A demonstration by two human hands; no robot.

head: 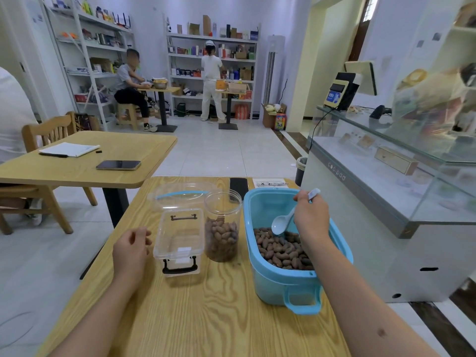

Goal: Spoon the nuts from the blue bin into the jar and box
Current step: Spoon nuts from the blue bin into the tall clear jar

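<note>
On your counter [206, 318] you have one blue bin [283, 284], one jar [223, 225], one clear box [177, 240], one spoon [283, 222] and one loose lid [180, 195]. The bin sits at 3 o'clock of the jar, nuts [280, 249] covering its floor; the jar is about half filled; the box lies at its 9 o'clock. Your right hand [310, 215] grips the spoon over the nuts. Your left hand [132, 247] rests loosely curled beside the box, holding nothing.
</note>
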